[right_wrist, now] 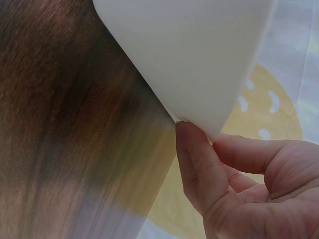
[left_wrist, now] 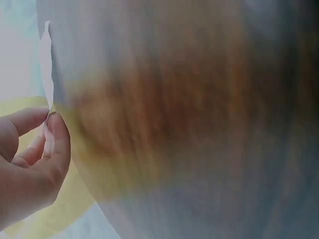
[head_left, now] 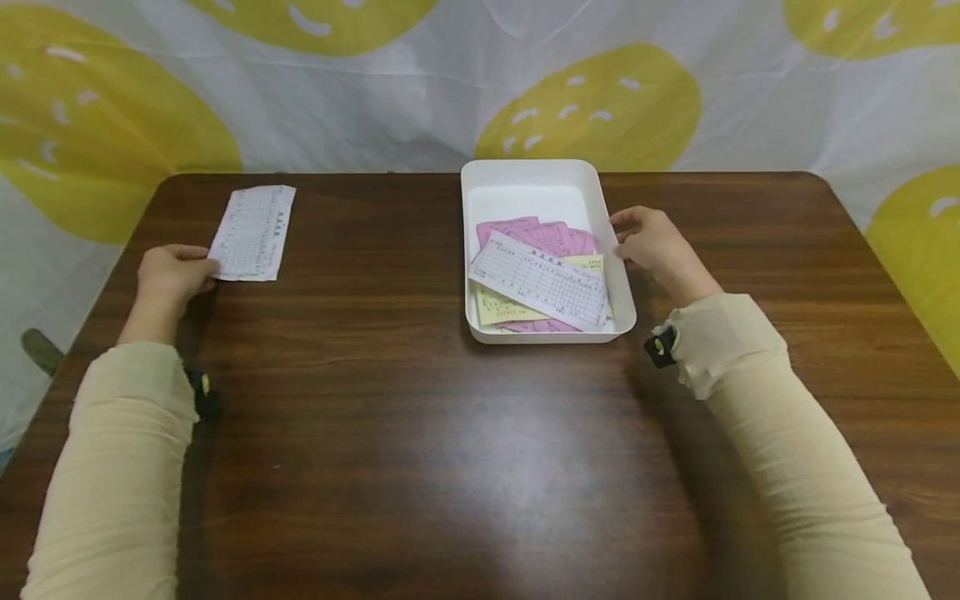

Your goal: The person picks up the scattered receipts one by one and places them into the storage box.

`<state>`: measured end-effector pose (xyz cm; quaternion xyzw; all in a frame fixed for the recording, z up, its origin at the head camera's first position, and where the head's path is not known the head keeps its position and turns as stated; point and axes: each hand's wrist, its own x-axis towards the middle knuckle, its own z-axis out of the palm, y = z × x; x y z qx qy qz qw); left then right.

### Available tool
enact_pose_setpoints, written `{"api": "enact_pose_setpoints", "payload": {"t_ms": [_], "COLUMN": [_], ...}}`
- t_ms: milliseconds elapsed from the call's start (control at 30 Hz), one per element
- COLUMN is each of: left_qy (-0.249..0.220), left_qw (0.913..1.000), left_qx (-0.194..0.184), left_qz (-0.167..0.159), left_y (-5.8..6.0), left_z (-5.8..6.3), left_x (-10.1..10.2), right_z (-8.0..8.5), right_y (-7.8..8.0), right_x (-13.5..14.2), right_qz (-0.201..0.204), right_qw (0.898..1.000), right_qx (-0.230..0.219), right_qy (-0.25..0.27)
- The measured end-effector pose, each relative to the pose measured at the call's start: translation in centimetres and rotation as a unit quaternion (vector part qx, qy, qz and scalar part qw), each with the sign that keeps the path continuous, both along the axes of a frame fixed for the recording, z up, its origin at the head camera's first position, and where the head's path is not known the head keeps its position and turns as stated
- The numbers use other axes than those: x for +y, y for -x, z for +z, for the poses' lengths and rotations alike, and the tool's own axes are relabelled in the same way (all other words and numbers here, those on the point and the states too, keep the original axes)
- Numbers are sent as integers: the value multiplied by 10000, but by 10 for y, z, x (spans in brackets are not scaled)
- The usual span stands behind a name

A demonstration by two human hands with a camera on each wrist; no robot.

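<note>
At the left of the table, my left hand [head_left: 171, 275] pinches a white printed receipt slip [head_left: 253, 233] by its near left corner. From the left wrist camera that slip [left_wrist: 47, 64] appears almost edge-on between thumb and forefinger. A white tray [head_left: 528, 182] stands right of the table's middle. My right hand [head_left: 656, 246] grips its right side; in the right wrist view the thumb and fingertips close on the tray's wall [right_wrist: 184, 55]. Inside the tray, another white slip [head_left: 540, 279] lies slantwise over yellow slips [head_left: 498, 308] and pink slips [head_left: 551, 237].
Everything rests on a dark brown wooden table [head_left: 390, 433]. Behind it hangs a white curtain [head_left: 390, 108] with large yellow shapes. The tray stands close to the table's back edge.
</note>
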<state>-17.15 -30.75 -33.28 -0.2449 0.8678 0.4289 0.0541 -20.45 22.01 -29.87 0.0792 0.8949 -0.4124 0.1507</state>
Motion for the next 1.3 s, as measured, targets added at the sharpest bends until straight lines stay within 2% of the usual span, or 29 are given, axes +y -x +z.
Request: {"api": "enact_pose_setpoints", "payload": {"t_ms": [167,300,400,500,533,600,667,733,767,1000,1133,1233,1300], "left_qy": [-925,-2261,-3120,-3515,-3712,-3772,-3711,-3785,-3735,-4155,-4440,-4503,-4398], "left_qw": [9947,9692,9424,9280,9201,9180,9210,9185,9208,9046,8918,8892,8947], "left_qx": [351,815,1025,1055,1059,1066,1072,1073,1077,949,844,729,633], "left_qz": [271,535,640,637,662,611,494,405,328,-58,-227,-345,-449], "left_y": [2,2,4,5,6,7,7,7,6,5,3,2,0], "left_z": [3,8,12,15,17,20,23,26,27,35,39,40,41], "left_x": [9,17,25,34,38,46,55,64,68,100,119,134,144], "right_z": [1,0,0,0,0,0,0,0,0,1,0,1,1], "right_y": [-1,-1,-1,0,0,0,0,0,0,1,1,1,2], "right_x": [-1,-1,-2,-2,-2,-2,-1,-1,-1,-1,1,2,2], "right_qz": [-25,-75,-105,-112,-105,-92,-83,-85,-90,-58,25,31,16], "right_qw": [10000,10000,9999,9999,9999,10000,9999,9999,9999,9998,9998,9998,9996], "right_qx": [13,-22,-26,-19,-17,-18,-26,-51,-69,-187,-162,-187,-215], "right_qy": [36,33,33,31,33,33,50,90,105,102,84,114,159]}}
